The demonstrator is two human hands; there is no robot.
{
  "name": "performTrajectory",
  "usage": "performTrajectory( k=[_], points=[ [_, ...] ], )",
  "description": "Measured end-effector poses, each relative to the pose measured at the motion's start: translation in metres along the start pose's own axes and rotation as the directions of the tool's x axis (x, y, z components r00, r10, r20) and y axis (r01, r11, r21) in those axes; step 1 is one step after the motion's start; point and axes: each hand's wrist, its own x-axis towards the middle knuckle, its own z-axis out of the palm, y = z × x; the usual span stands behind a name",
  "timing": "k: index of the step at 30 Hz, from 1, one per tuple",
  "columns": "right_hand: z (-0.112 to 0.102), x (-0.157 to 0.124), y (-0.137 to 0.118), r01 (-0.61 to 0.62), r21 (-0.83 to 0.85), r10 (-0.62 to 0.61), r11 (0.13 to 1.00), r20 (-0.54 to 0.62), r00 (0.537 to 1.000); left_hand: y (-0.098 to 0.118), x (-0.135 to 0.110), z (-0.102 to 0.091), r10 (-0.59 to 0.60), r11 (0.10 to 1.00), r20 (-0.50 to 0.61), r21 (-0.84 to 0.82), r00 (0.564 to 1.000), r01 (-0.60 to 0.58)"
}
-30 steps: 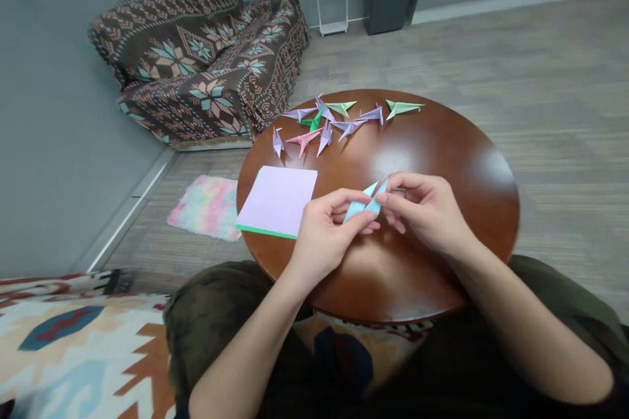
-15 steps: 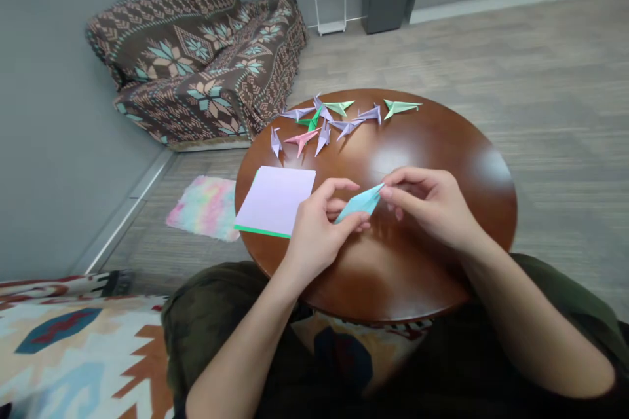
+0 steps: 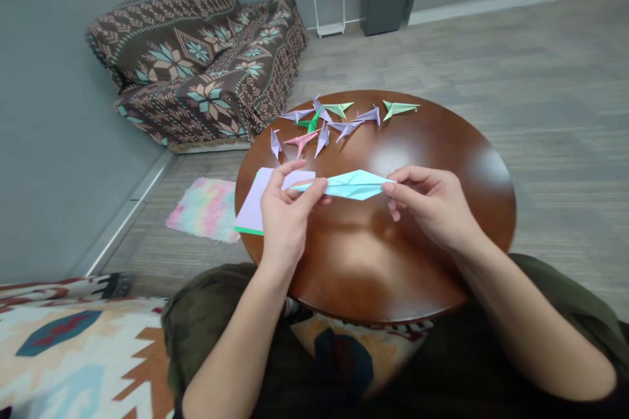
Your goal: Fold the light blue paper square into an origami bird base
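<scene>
A light-blue folded origami paper (image 3: 356,184), long and pointed at both ends, is held level above the round brown table (image 3: 373,275). My left hand (image 3: 289,209) pinches its left point between thumb and fingers, with the index finger raised. At the other end, my right hand (image 3: 427,203) grips the right tip between thumb and index finger. Creases run along the middle of the paper. Partly behind my left hand lies a stack of square paper (image 3: 253,206), lilac on top with a green edge below.
Several folded paper cranes stand along the table's far left edge, among them a pink crane (image 3: 301,141), a dark green crane (image 3: 310,123) and a light green crane (image 3: 399,109). Beyond are a covered sofa (image 3: 206,72), a fluffy mat (image 3: 204,209) and a white rack (image 3: 330,29).
My left hand has moved left and up to the paper's left end. The blue paper has turned from slanted to level and now shows its full length. My right hand has barely moved.
</scene>
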Motion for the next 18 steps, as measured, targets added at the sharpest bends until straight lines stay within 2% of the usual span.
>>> performTrajectory(
  k=[2, 3, 5, 7, 11, 13, 15, 18],
  points=[
    [0.005, -0.002, 0.003, -0.019, 0.067, 0.022, 0.998, -0.038, 0.999, -0.005, -0.003, 0.006, 0.073, 0.993, -0.075, -0.084, 0.995, -0.079],
    [0.007, -0.003, 0.004, -0.025, 0.106, 0.032, 0.994, -0.066, 0.997, -0.007, -0.005, 0.010, 0.112, 0.989, -0.077, -0.091, 0.991, -0.119],
    [0.012, -0.005, 0.006, -0.030, 0.165, 0.047, 0.986, -0.104, 0.993, -0.011, -0.012, 0.018, 0.207, 0.977, -0.021, -0.036, 0.978, -0.208],
    [0.014, -0.008, 0.006, -0.034, 0.167, 0.047, 0.985, -0.077, 0.996, -0.014, -0.018, 0.023, 0.257, 0.962, 0.076, 0.072, 0.963, -0.262],
    [0.013, -0.010, 0.000, -0.016, -0.011, 0.017, 1.000, 0.086, 0.996, -0.015, -0.019, 0.021, 0.244, 0.933, 0.156, 0.230, 0.957, -0.275],
    [0.012, -0.010, -0.003, -0.012, -0.030, 0.014, 0.999, 0.098, 0.995, -0.014, -0.018, 0.018, 0.231, 0.931, 0.174, 0.246, 0.957, -0.269],
    [0.012, -0.010, -0.006, 0.003, 0.034, -0.005, 0.999, 0.073, 0.997, -0.015, -0.017, 0.015, 0.217, 0.930, 0.199, 0.256, 0.956, -0.264],
    [0.012, -0.012, -0.009, 0.076, 0.033, -0.079, 0.997, 0.086, 0.993, -0.015, -0.019, 0.016, 0.195, 0.931, 0.221, 0.264, 0.955, -0.251]
  ],
)
